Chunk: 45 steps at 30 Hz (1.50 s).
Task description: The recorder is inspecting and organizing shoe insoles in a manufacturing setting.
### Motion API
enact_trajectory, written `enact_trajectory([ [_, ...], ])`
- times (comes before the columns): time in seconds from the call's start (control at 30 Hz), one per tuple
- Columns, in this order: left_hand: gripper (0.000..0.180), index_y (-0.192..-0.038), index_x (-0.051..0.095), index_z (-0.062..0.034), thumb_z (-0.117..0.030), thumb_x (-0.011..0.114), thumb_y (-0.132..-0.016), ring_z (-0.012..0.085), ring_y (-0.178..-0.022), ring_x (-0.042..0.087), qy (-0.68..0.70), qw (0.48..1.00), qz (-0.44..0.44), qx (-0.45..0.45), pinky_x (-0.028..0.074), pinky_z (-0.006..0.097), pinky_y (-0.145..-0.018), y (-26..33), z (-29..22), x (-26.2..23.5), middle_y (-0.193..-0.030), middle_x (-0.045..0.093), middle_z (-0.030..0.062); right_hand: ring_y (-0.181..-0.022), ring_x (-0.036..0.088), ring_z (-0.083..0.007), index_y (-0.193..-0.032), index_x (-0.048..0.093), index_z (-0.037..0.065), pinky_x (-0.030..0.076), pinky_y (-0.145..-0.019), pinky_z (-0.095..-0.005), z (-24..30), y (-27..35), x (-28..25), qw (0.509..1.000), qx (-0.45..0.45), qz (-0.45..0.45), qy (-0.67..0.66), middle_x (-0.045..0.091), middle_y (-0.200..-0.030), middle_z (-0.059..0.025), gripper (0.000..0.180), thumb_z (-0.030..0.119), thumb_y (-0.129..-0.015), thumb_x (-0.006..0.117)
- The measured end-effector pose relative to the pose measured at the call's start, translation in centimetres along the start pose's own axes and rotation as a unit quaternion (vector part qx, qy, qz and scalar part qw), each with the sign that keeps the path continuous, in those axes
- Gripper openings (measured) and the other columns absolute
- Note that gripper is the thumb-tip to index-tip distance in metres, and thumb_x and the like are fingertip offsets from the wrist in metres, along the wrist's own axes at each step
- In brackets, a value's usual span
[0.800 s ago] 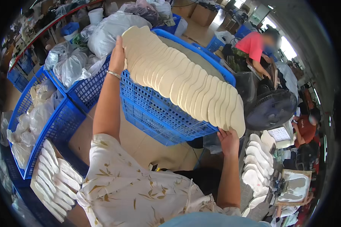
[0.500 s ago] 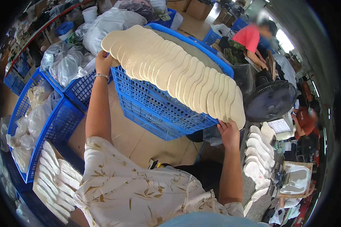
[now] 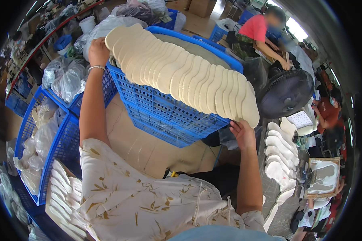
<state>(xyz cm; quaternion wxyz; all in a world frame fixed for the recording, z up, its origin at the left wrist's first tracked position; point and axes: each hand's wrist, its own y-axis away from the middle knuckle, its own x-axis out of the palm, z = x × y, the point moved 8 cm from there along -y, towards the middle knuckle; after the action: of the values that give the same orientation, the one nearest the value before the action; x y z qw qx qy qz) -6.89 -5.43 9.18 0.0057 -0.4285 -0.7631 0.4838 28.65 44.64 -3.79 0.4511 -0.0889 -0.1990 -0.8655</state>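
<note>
A long overlapping row of cream insoles (image 3: 181,76) lies across the top of a blue plastic crate (image 3: 161,96), slanting from upper left to lower right. At its far left end my left hand (image 3: 98,52) is closed on the edge of the row, fingers curled. My right hand (image 3: 244,135) holds the near edge at the right end, with its fingertips against the last insoles. Whether a board lies under the row is hidden. A greyish surface (image 3: 197,50) shows inside the crate behind the insoles.
A black fan (image 3: 287,94) stands right of the crate. More pale insoles (image 3: 280,154) lie on a right-hand surface, others (image 3: 64,197) at lower left. Blue crates (image 3: 48,160) with plastic bags flank my left. A person in a pink shirt (image 3: 253,30) works beyond the fan.
My left hand has moved up beside the row's left end. The insole row sits slightly further left in view, and the surroundings have shifted. The person in pink has changed posture.
</note>
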Motion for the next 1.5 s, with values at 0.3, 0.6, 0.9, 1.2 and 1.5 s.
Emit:
enact_trajectory([
  [0.3, 0.025, -0.099, 0.075, -0.0193, -0.02, 0.059, -0.08, 0.0339, -0.093, 0.067, -0.069, 0.982, -0.084, -0.155, 0.052, 0.043, -0.084, -4.7, 7.6, 1.4, -0.103, 0.069, 0.013, -0.088, 0.068, -0.0223, -0.115, 0.057, -0.005, 0.056, -0.073, -0.0347, -0.6, -0.6, -0.3, 1.0, -0.008, -0.002, 0.0, 0.067, -0.102, -0.0128, 0.028, 0.01, -0.091, 0.055],
  [0.6, 0.027, -0.096, 0.075, -0.0205, -0.019, 0.056, -0.077, 0.0365, -0.089, 0.067, -0.088, 0.954, -0.237, -0.161, 0.053, 0.046, -0.081, -12.2, 6.5, -4.9, -0.099, 0.069, 0.0144, -0.086, 0.067, -0.0207, -0.11, 0.059, -0.004, 0.055, -0.074, -0.0342, -0.4, -0.1, 0.0, 0.999, -0.017, -0.031, 0.004, 0.066, -0.1, -0.0116, 0.025, 0.012, -0.092, 0.057],
  [0.9, 0.025, -0.103, 0.063, 0.0055, -0.001, 0.065, -0.079, 0.0203, -0.084, 0.067, 0.269, 0.901, -0.333, -0.078, 0.054, 0.029, -0.073, -10.8, 5.8, -10.6, -0.093, 0.069, 0.0127, -0.063, 0.058, -0.0132, -0.101, 0.059, 0.003, 0.053, -0.063, -0.0304, -2.2, 1.4, -1.5, 0.994, 0.07, -0.02, 0.077, 0.059, -0.073, -0.0016, 0.038, 0.04, -0.094, 0.056],
  [1.2, 0.025, -0.109, 0.056, 0.0052, 0.005, 0.059, -0.084, 0.0292, -0.1, 0.063, 0.699, 0.709, 0.031, -0.091, 0.05, 0.037, -0.09, -6.1, -6.8, -2.9, -0.113, 0.062, 0.0171, -0.08, 0.06, -0.0179, -0.127, 0.049, 0.001, 0.051, -0.073, -0.0346, -2.2, 0.9, -0.9, 0.993, 0.071, 0.029, 0.087, 0.063, -0.111, -0.012, 0.062, 0.055, -0.097, 0.043],
  [1.5, 0.042, -0.131, 0.045, 0.005, 0.001, 0.052, -0.089, 0.0252, -0.118, 0.055, 0.851, 0.421, 0.263, -0.17, 0.046, 0.038, -0.099, 16.1, -35.7, 1.4, -0.128, 0.055, 0.0165, -0.085, 0.065, -0.0211, -0.107, 0.063, 0.002, 0.053, -0.071, -0.0313, 12.4, 17.6, -1.5, 0.789, -0.442, -0.2, 0.378, 0.063, -0.103, -0.0109, 0.033, 0.005, -0.077, 0.076],
])
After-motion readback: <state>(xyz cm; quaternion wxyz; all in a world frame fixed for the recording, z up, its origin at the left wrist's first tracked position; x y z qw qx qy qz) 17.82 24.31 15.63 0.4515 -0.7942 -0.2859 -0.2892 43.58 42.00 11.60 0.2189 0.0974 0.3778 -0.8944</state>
